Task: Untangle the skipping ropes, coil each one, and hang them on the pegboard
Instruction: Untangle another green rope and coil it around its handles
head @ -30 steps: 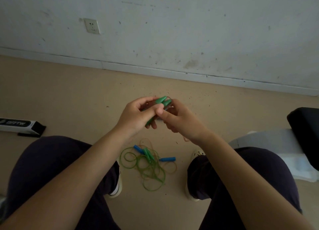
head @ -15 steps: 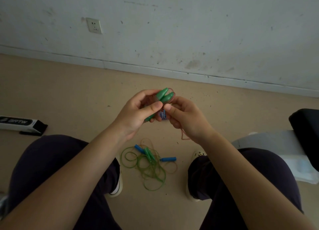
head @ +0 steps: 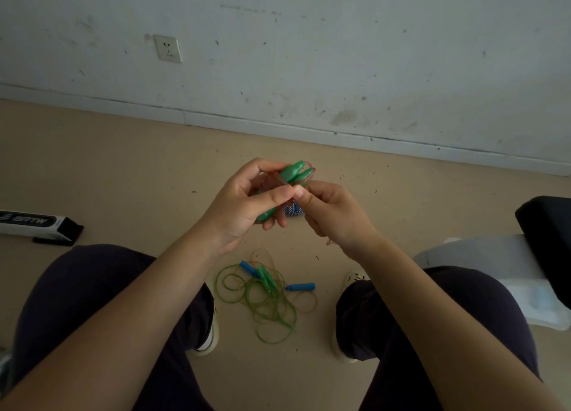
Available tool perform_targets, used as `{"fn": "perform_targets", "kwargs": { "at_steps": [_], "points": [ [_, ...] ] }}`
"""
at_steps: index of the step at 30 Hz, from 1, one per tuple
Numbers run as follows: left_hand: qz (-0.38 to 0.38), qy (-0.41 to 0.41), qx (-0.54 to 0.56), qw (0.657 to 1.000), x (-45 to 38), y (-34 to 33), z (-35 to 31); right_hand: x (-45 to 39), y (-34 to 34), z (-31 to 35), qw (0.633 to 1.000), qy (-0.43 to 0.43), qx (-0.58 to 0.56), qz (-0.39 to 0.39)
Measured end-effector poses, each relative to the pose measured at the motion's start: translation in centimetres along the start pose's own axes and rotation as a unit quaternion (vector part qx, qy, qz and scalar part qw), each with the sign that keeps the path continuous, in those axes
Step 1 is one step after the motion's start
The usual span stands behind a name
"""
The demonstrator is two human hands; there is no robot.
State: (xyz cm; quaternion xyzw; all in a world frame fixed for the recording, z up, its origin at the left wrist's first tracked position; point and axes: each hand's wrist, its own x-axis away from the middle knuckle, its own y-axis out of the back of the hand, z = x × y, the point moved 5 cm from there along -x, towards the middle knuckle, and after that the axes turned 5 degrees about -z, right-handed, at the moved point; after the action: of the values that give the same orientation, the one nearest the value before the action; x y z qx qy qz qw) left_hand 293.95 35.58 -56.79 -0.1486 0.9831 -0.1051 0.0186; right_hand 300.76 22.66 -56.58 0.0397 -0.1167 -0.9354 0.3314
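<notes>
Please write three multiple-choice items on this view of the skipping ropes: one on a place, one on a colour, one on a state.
1. Where does the tangled rope pile lie?
A. on the floor between the person's feet
B. on the black seat
C. against the wall

2. What colour are the handles held in the hands?
A. blue
B. green
C. yellow

3. How is the left hand engaged?
A. it lies flat on the knee
B. it hangs idle
C. it grips the handles, its thumb across them

Answers:
1 A: the pile lies on the beige floor between the shoes.
2 B: both held handles show green.
3 C: its fingers curl round them, while the right hand pinches close by.
</notes>
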Motion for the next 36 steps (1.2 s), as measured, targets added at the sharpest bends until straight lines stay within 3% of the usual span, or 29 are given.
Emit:
{"fn": "perform_targets", "kwargs": {
  "at_steps": [7,14,21,24,31,36],
  "points": [
    [-0.046,0.018,0.002,0.999,-0.1,0.2,0.5,-0.1,0.0,-0.1,0.999,-0.017,0.034,-0.038],
    [-0.137,0.031,-0.126,0.982,-0.8,1.9,0.8,0.1,-0.1,-0.2,0.995,0.019,0.094,0.027],
    [0.025,0.125,-0.217,0.968,-0.3,0.5,1.3,0.3,1.5,0.8,0.978,0.109,0.178,-0.017],
    [0.054,0.136,-0.211,0.966,0.0,0.2,1.2,0.2,1.5,0.7,0.979,0.121,0.160,-0.029],
    [0.062,0.106,-0.196,0.973,0.3,-0.8,1.3,0.2,1.0,0.4,0.992,0.072,0.102,-0.022],
    [0.001,0.080,-0.190,0.979,-0.1,0.3,0.7,-0.4,2.5,0.0,0.998,0.024,0.044,-0.039]
  ]
}}
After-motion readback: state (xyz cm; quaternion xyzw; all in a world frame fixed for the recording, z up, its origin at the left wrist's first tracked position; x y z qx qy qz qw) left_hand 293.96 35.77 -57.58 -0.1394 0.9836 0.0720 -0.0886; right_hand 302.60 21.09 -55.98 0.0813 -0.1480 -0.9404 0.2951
